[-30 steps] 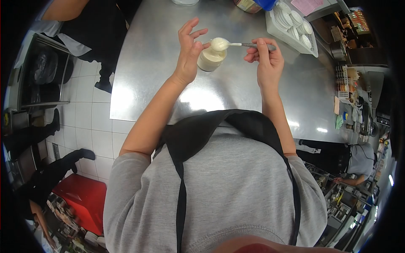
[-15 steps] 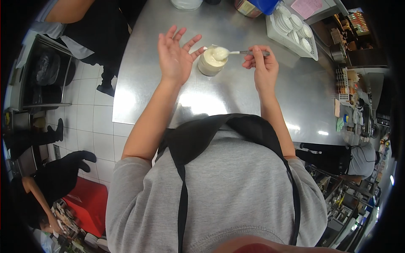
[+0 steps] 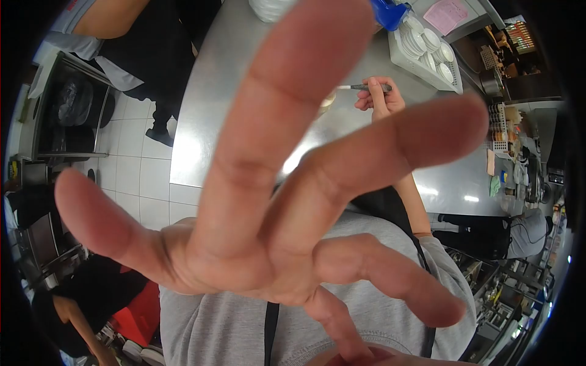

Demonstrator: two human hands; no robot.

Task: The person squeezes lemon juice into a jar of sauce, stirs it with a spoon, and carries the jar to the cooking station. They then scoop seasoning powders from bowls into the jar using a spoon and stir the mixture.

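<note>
My left hand (image 3: 250,256) is raised close to the camera and fills much of the view. Its fingers are spread and it holds nothing; the little finger reaches the mouth at the bottom edge. Behind it, over the steel table (image 3: 397,67), my right hand (image 3: 383,99) is closed on the handle of a spoon (image 3: 346,87). The spoon points left toward a jar (image 3: 328,102) of pale cream. Most of the jar and the spoon's bowl are hidden behind my left fingers.
A white basket (image 3: 421,68) of small white dishes stands at the back right, with a blue object (image 3: 389,13) beside it. A person in black (image 3: 146,55) stands at the far left; others are at lower left and right (image 3: 526,232).
My left hand has left the jar's side and come up close to the camera, one finger to the mouth. My right hand keeps hold of the spoon in nearly the same place.
</note>
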